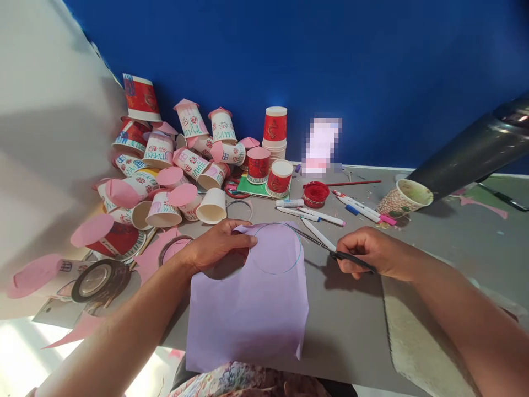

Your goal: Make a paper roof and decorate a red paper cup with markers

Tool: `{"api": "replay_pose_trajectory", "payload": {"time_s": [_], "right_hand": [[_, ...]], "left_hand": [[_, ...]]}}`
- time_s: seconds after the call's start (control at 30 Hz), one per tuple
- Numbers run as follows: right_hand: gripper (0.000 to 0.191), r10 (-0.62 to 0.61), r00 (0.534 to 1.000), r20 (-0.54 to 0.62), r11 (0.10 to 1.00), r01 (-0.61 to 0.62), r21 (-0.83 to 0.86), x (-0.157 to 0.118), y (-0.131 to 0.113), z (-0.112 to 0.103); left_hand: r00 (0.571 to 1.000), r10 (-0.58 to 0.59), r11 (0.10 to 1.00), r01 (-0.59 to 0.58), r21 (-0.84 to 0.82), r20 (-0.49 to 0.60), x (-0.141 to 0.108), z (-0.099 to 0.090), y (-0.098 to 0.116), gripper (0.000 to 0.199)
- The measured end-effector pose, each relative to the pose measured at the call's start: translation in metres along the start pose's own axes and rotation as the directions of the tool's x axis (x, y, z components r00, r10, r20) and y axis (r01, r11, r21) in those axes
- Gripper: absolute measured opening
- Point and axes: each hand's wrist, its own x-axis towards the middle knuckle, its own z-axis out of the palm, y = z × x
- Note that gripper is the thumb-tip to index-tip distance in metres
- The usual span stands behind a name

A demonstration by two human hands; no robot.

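Observation:
A sheet of purple paper (252, 314) hangs over the table's front part, with a round notch cut from its upper left edge. A circle drawn in a thin blue-green line (276, 274) lies near its top. My left hand (221, 242) pinches the paper at the top, thumb beside the circle. In my right hand (361, 251) are scissors (320, 242) with dark handles. Their blades point left and meet the paper's upper right edge beside the circle.
Decorated paper cups (192, 165) with pink cone tops pile up at the left. Tape rolls (99, 281), markers (359, 207), a red pot (316, 194), a patterned cup (405, 198) and a dark cylinder (467, 149) stand or lie around. A pale mat (421, 325) lies at right.

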Motion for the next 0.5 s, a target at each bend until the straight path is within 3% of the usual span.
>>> {"api": "replay_pose_trajectory", "payload": {"time_s": [0.07, 0.23, 0.37, 0.5], "right_hand": [[0.049, -0.008, 1.000, -0.011, 1.000, 0.008, -0.027, 0.001, -0.001, -0.001], [0.047, -0.008, 0.999, -0.036, 1.000, 0.007, -0.022, 0.003, 0.003, 0.000], [0.046, -0.010, 0.999, -0.036, 1.000, 0.011, 0.007, 0.004, 0.005, 0.004], [0.049, -0.030, 0.999, 0.029, 0.998, 0.029, 0.055, 0.004, 0.001, 0.009]], "left_hand": [[0.999, 0.014, 1.000, -0.015, -0.020, -0.036, 0.004, -0.003, 0.002, 0.040], [0.996, -0.082, 0.985, 0.084, 0.152, -0.017, 0.009, -0.013, 0.017, 0.050], [0.998, 0.046, 0.998, -0.044, 0.036, -0.045, 0.010, -0.007, 0.017, 0.044], [0.997, 0.049, 0.998, -0.052, -0.044, -0.062, 0.011, 0.000, 0.007, 0.029]]}}
